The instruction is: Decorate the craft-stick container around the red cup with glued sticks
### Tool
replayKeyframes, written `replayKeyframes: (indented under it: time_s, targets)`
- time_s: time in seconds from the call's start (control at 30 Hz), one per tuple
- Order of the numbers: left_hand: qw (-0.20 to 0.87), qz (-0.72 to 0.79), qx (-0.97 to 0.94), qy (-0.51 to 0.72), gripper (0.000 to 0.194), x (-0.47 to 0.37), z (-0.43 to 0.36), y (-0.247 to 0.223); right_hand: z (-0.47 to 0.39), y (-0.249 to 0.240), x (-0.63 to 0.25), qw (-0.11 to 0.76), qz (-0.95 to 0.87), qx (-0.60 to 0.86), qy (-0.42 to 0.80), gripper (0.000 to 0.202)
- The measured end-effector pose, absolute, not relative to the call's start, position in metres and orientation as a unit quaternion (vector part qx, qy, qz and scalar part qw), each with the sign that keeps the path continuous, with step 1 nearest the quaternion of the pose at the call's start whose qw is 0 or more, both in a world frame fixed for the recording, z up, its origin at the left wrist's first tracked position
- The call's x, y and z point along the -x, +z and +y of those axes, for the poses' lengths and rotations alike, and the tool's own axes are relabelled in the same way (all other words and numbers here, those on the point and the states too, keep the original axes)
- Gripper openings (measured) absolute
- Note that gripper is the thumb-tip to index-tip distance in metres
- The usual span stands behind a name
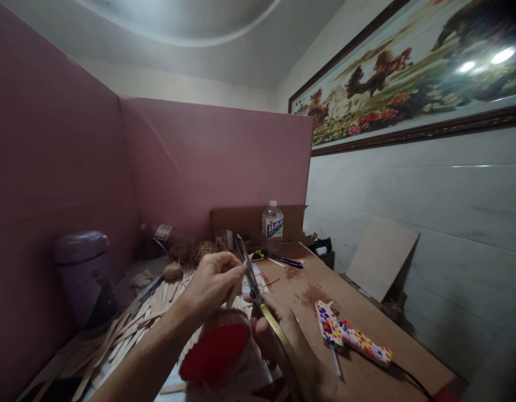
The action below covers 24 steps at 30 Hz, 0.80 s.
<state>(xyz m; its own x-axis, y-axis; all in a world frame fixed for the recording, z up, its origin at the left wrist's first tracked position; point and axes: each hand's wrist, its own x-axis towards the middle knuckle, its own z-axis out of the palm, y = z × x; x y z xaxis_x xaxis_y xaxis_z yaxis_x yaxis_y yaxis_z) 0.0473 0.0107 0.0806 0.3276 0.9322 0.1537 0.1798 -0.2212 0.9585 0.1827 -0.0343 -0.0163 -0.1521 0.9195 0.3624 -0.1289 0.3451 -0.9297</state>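
Observation:
My right hand [278, 329] grips a pair of scissors [252, 279] with brass-coloured handles, its blades pointing up and away. The blades are beside the fingertips of my left hand [214, 279], which is closed in a pinch. A thin pale strip [232, 296], perhaps a piece of craft stick, shows below those fingers; most of it is hidden. Under both hands stands a round basket [230, 317] with a red inner surface [216, 354] and pale sticks around its side. Many wooden craft sticks [157, 307] lie in a loose pile to the left.
A flower-patterned glue gun [352, 335] lies at right, its cord trailing off. Farther back are a plastic bottle [272, 223], a blue pen-like tool [290, 262], a yellow-black tool [258, 255] and twine balls [173, 271]. A purple canister [86, 279] stands left by pink panels.

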Motion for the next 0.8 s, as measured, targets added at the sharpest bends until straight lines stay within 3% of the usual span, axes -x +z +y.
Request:
replayKeyframes:
  time_s: [0.2,0.43,0.57,0.8]
  targets:
    - [0.462,0.412,-0.686,0.381,0.017,-0.053,0.008,0.077,-0.027,-0.026,-0.183,0.565,-0.573,0.329,0.494,0.081]
    - [0.399,0.444,-0.711,0.372,0.017,-0.054,0.014,0.073,-0.028,-0.023,-0.18,0.57,-0.564,0.381,0.46,0.068]
    - [0.31,0.455,-0.753,0.361,0.019,-0.054,0.023,0.062,-0.028,-0.021,-0.174,0.58,-0.549,0.433,0.418,0.058]
    - [0.256,0.478,-0.756,0.367,0.019,-0.05,0.024,0.055,-0.026,-0.033,-0.171,0.591,-0.532,0.435,0.423,0.061]
